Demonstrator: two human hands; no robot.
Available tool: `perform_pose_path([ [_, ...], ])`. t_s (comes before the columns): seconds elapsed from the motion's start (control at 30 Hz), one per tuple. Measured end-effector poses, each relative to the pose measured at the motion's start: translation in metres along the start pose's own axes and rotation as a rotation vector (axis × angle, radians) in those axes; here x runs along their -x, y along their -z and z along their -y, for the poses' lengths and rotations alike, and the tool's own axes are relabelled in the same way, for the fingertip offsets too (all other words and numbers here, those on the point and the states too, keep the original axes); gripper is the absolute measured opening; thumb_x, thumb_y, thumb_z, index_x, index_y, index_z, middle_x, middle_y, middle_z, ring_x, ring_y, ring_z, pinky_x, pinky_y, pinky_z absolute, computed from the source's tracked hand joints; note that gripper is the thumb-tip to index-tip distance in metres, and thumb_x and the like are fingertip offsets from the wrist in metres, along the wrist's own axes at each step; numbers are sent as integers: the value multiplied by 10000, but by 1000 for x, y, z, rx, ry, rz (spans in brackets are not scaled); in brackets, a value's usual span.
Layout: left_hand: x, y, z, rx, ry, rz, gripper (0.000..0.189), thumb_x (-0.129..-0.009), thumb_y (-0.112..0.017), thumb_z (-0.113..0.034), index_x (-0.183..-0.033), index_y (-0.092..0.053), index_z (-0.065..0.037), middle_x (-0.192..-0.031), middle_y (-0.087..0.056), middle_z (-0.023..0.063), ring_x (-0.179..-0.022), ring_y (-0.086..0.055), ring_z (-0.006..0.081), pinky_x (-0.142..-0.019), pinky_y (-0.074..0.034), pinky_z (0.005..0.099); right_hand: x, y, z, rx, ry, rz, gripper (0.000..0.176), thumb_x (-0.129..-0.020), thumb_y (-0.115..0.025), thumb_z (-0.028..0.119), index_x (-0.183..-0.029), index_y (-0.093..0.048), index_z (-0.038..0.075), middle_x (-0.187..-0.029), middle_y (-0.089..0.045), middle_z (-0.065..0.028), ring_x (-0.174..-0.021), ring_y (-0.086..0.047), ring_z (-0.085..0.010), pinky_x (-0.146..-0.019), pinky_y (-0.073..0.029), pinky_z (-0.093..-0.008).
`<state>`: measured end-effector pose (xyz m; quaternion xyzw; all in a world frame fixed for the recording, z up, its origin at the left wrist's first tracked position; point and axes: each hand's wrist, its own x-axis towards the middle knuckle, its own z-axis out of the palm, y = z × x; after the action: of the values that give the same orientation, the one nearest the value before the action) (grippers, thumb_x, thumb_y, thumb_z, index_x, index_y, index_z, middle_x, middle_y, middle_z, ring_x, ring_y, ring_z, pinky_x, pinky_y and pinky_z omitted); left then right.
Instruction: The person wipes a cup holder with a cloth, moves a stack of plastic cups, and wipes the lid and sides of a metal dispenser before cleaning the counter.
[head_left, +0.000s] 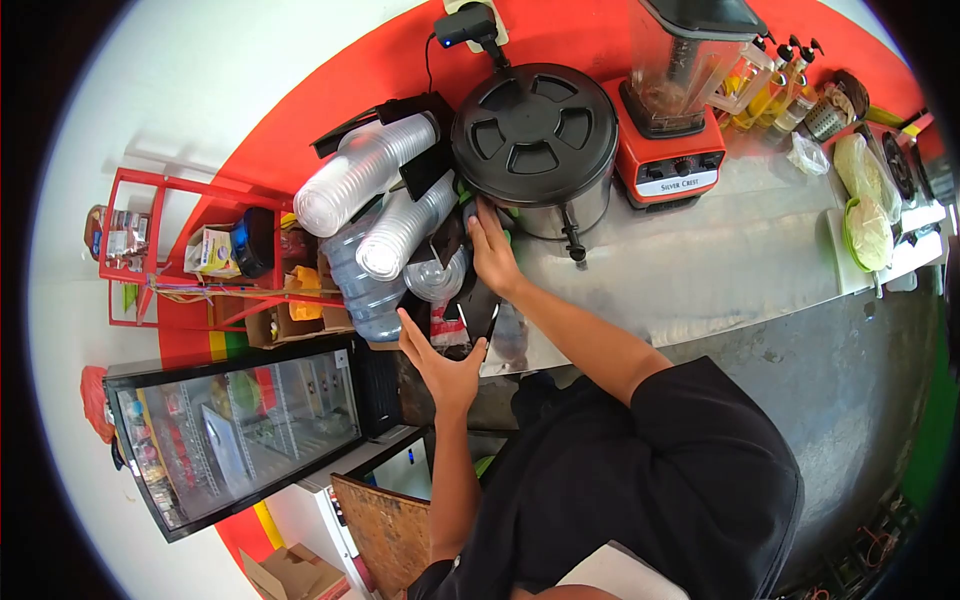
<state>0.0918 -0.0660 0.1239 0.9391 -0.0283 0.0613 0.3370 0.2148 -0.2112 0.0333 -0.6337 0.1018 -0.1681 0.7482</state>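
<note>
My left hand (440,370) is at the near edge of a black cup holder (482,308), its thumb and fingers spread apart around the holder's lower corner. My right hand (492,250) lies against the holder's right side, fingers extended toward the steel pot with a black lid (535,130). Two stacks of clear plastic cups, an upper one (355,180) and a lower one (400,232), lie tilted in the holder. Clear round lids (437,275) sit beneath them, and a red-and-white packet (448,328) shows between my hands.
A red blender (668,160) stands right of the pot on the steel counter (690,265). Bottles (780,90) and green-wrapped items (868,230) are farther right. At left are a large water bottle (362,275), a red rack (150,285) and a glass-door fridge (240,430).
</note>
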Motion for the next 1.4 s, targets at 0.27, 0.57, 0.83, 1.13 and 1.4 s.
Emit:
perform_pose_path([
  [0.27,3,-2,7,44,2,-31,1372,-666,-928,-103,-1694,-19,-89,-1705,-153,277,-1551,-206,477,-1268,-216,566,6,17,-41,19,-379,-116,520,-1123,-450,315,-1507,-473,-34,-1566,-486,-246,-1474,-445,-357,-1200,-347,-396],
  [0.57,4,-2,7,40,49,-15,1401,-658,-931,-82,-1695,11,-81,-1638,-227,293,-1505,-289,476,-1243,-269,541,40,-6,46,38,227,-40,500,-1116,-476,215,-1561,-409,-2,-1558,-452,-232,-1441,-446,-353,-1214,-313,-400],
  [0.83,7,-5,17,4,57,-34,1371,-667,-927,-74,-1689,-13,-55,-1655,-228,290,-1523,-237,471,-1269,-206,554,3,10,-17,102,329,-41,503,-1043,-499,107,-1519,-465,-50,-1531,-479,-328,-1458,-431,-474,-1222,-330,-427],
  [1.13,8,-5,12,51,49,-39,1379,-671,-930,-70,-1691,-3,-76,-1655,-207,304,-1541,-213,476,-1262,-221,559,28,22,-35,-45,-524,-131,618,-1090,-546,433,-1525,-509,-5,-1461,-604,-261,-1390,-557,-370,-1142,-421,-392],
  [1.4,12,-5,9,97,95,-49,1372,-657,-932,-88,-1691,-30,-81,-1635,-235,299,-1510,-266,479,-1248,-246,566,-18,22,-1,91,-38,86,701,-1095,-555,377,-1611,-329,-42,-1612,-426,-290,-1501,-421,-380,-1239,-284,-378],
])
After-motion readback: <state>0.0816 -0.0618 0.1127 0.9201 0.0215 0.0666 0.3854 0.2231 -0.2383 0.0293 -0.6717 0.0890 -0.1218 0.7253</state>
